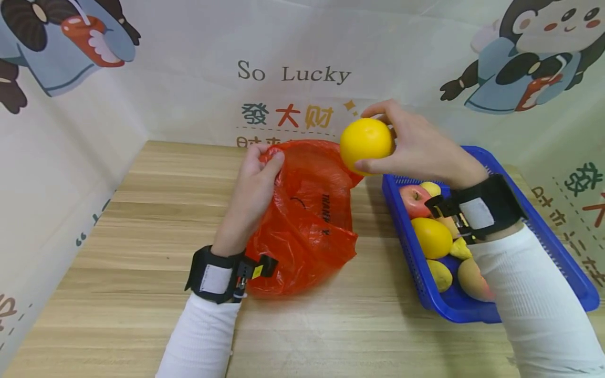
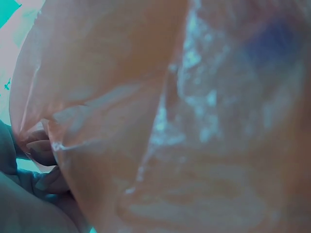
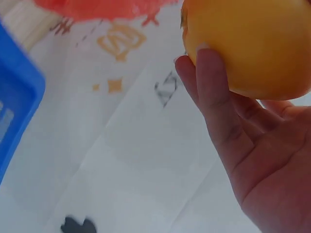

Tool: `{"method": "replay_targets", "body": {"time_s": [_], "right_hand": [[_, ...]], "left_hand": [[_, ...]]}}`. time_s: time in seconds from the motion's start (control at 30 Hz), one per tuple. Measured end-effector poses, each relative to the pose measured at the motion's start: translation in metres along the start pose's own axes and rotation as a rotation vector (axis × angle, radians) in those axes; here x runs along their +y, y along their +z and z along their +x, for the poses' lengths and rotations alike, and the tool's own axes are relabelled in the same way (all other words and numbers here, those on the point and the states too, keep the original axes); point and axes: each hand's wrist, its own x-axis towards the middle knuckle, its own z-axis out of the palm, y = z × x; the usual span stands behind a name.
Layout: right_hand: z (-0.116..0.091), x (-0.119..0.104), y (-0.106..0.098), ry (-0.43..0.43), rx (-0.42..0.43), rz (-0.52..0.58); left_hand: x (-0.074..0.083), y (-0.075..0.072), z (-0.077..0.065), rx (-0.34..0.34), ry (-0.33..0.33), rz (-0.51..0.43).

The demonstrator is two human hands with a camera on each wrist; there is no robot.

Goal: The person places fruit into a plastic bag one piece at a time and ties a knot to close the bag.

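Across the top, one backdrop (image 1: 189,63) reads "So Lucky"; at right, one blue basket (image 1: 410,268); centre, one red plastic bag (image 1: 307,231) printed "THANK", its edge pinched by the left hand (image 1: 255,184); upper right of centre, the right hand (image 1: 420,144), fingers curved, grips one orange (image 1: 366,143).

I count two hands (image 1: 255,181) (image 1: 420,144), two wrist straps (image 1: 215,275) (image 1: 487,207), one red bag (image 1: 307,226), one blue basket (image 1: 456,313) and one tabletop (image 1: 165,226). Outside the basket I have one yellow fruit (image 1: 366,142); inside it I can make out at least seven fruits (image 1: 430,239), one of them a red apple (image 1: 412,200), though my right arm (image 1: 524,283) hides the full number.
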Motion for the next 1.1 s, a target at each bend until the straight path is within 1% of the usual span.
{"method": "replay_targets", "body": {"time_s": [0.2, 0.33, 0.47, 0.73, 0.9, 1.0, 1.1], "right_hand": [[0.016, -0.016, 0.023, -0.074, -0.073, 0.005], [0.022, -0.023, 0.038, -0.137, -0.108, 0.054], [0.026, -0.026, 0.053, -0.189, -0.135, 0.069], [0.033, -0.033, 0.076, -0.227, -0.208, 0.038], [0.038, -0.033, 0.087, -0.252, -0.296, 0.045], [0.042, -0.030, 0.092, -0.263, -0.369, 0.082], [0.046, -0.025, 0.098, -0.252, -0.446, 0.135]], "left_hand": [[-0.002, 0.003, 0.000, 0.015, 0.018, 0.010], [-0.003, 0.005, 0.001, 0.020, 0.030, -0.007], [-0.003, 0.007, 0.001, 0.034, 0.049, -0.021], [-0.004, 0.006, 0.001, 0.052, 0.060, -0.057], [-0.003, 0.005, 0.001, 0.056, 0.070, -0.066], [-0.004, 0.006, 0.001, 0.059, 0.072, -0.071], [-0.005, 0.006, 0.002, 0.064, 0.071, -0.081]]}}
